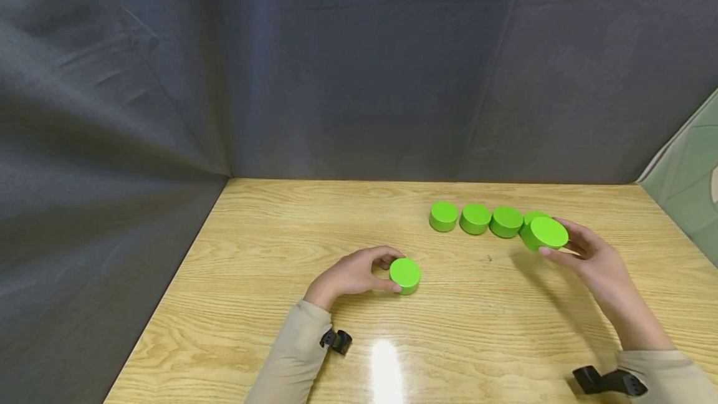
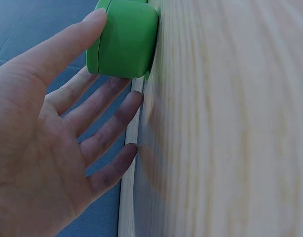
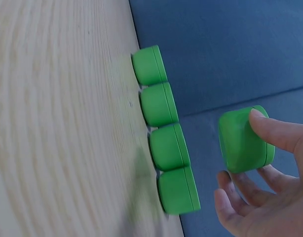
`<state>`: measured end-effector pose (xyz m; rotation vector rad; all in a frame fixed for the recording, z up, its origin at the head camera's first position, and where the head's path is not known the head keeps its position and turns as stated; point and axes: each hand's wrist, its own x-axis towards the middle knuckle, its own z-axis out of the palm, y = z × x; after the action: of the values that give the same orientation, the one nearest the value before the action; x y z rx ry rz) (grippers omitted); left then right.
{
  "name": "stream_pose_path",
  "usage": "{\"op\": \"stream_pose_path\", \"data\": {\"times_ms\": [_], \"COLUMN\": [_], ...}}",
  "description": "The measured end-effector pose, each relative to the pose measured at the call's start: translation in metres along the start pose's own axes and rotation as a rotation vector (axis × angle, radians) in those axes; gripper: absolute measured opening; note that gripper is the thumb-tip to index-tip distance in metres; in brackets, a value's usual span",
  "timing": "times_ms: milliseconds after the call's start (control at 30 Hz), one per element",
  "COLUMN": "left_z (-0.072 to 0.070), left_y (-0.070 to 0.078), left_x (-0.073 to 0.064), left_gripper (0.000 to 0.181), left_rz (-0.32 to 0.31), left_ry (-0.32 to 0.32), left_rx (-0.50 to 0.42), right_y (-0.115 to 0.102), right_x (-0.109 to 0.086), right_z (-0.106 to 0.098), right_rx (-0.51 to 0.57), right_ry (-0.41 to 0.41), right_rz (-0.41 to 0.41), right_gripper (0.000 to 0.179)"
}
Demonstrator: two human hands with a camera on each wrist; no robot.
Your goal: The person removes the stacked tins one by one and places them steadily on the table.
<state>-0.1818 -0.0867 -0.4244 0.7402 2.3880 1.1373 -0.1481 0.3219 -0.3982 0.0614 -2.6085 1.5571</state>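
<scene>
On the wooden table (image 1: 269,329), my left hand (image 1: 354,272) holds a round green lidded box (image 1: 405,274) between thumb and fingers. In the left wrist view the thumb lies on the side of that box (image 2: 124,39), near its lid seam, and the lower fingers spread beside it. My right hand (image 1: 600,260) pinches another round green box (image 1: 546,233), lifted off the table and tilted. Just beyond it stands a row of several matching boxes (image 1: 475,219), side by side; the raised box partly hides the rightmost one in the head view.
A dark grey cloth (image 1: 364,80) hangs behind the table, and more of it (image 1: 101,204) drops along the left side. Pale green fabric (image 1: 687,186) shows at the far right. Each wrist carries a small black camera (image 1: 336,340).
</scene>
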Motion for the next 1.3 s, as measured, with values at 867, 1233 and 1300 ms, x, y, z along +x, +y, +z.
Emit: {"op": "stream_pose_path", "data": {"times_ms": [867, 1233, 1300], "left_z": [0.001, 0.000, 0.000], "left_y": [0.000, 0.001, 0.001], "left_x": [0.000, 0.000, -0.001], "left_gripper": [0.055, 0.056, 0.056], "left_rz": [-0.002, 0.002, -0.007], "left_ry": [0.003, 0.004, 0.006], "left_rx": [-0.015, 0.005, 0.008], "right_y": [0.023, 0.032, 0.035], "right_x": [0.004, 0.008, 0.010], "right_z": [-0.033, -0.038, -0.039], "right_rx": [0.041, 0.079, 0.079], "right_ry": [0.056, 0.069, 0.067], "right_rz": [0.182, 0.208, 0.223], "right_gripper": [0.068, 0.055, 0.053]}}
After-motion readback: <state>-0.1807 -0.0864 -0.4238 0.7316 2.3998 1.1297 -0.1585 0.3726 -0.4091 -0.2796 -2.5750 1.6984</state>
